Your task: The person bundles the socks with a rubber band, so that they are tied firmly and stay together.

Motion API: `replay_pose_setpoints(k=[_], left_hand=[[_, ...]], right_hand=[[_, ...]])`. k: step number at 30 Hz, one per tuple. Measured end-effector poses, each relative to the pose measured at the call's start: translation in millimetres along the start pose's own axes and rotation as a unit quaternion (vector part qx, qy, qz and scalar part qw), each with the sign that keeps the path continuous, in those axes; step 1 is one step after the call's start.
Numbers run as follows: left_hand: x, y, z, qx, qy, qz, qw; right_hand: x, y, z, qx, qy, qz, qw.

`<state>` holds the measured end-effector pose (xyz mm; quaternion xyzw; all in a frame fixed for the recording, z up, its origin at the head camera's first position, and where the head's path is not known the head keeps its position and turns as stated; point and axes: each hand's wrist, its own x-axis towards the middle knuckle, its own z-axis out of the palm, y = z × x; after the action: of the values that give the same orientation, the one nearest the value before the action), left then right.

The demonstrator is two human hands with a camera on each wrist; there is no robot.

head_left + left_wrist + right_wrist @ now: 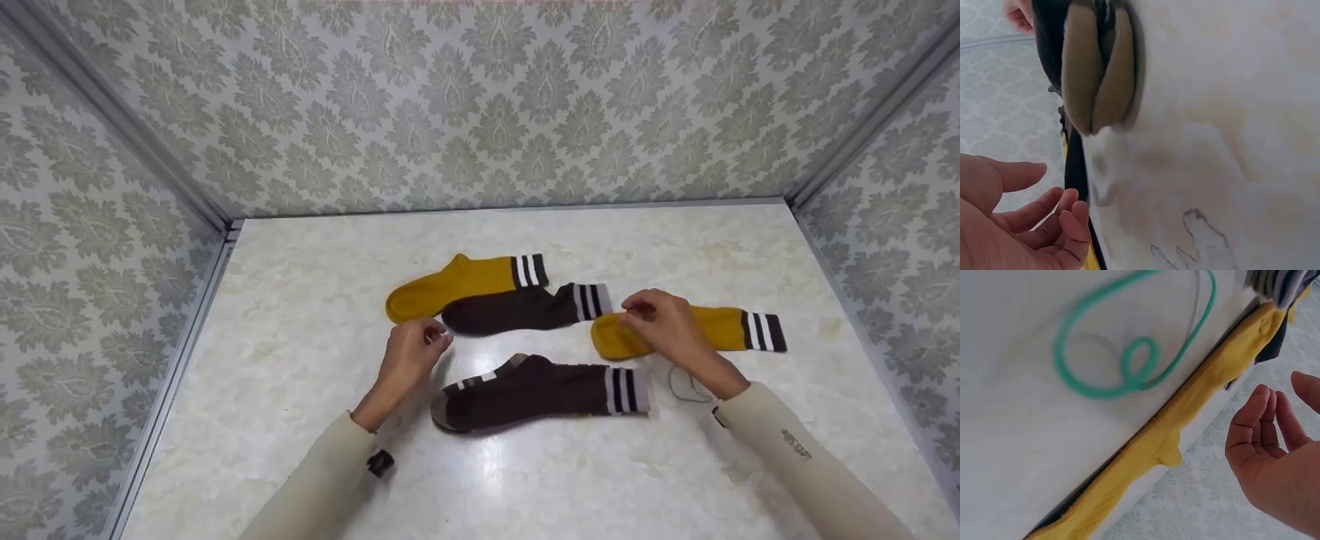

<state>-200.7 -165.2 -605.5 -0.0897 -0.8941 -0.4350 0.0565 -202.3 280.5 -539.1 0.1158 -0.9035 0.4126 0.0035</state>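
Four socks lie on a pale table. My left hand [414, 352], fingers loosely bent and holding nothing, is beside the toe of a dark brown sock [510, 311]. That sock overlaps a mustard sock [450, 283] behind it. Above a second mustard sock [724, 326] hovers my right hand [661, 321]; in the right wrist view a gap shows between its thumb and fingers. Closest to me is another dark sock [547, 391] with a striped cuff, its tan toe [1081, 73] large in the left wrist view.
A thin green loop of cord [1100, 391] lies on the table near my right wrist. Patterned panels [495, 105] enclose the table at the back and both sides.
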Motion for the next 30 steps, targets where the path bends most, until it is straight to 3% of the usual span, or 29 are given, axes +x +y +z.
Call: replay_pose_setpoints(k=[4, 11, 16, 21, 26, 30], left_hand=[[11.0, -2.6, 6.4, 0.008, -0.007, -0.056, 0.9984], [11.6, 40.2, -9.6, 0.020, 0.007, -0.075, 0.9970], [20.6, 52.4, -13.5, 0.060, 0.018, -0.104, 0.9926], [27.3, 49.7, -11.6, 0.080, 0.005, -0.100, 0.9918], [25.6, 50.2, -11.7, 0.081, -0.012, -0.081, 0.9933], [25.8, 35.9, -6.9, 0.063, -0.034, -0.048, 0.9963]], right_hand=[[15.5, 3.2, 4.8, -0.004, 0.009, 0.002, 0.9999], [37.8, 6.7, 11.7, -0.005, -0.008, 0.020, 0.9998], [51.1, 8.8, 16.6, -0.014, -0.037, 0.026, 0.9988], [60.2, 9.5, 21.4, -0.045, -0.053, 0.013, 0.9975], [63.5, 8.4, 23.0, -0.051, -0.058, 0.007, 0.9970], [58.2, 6.5, 21.3, -0.030, -0.060, 0.027, 0.9974]])
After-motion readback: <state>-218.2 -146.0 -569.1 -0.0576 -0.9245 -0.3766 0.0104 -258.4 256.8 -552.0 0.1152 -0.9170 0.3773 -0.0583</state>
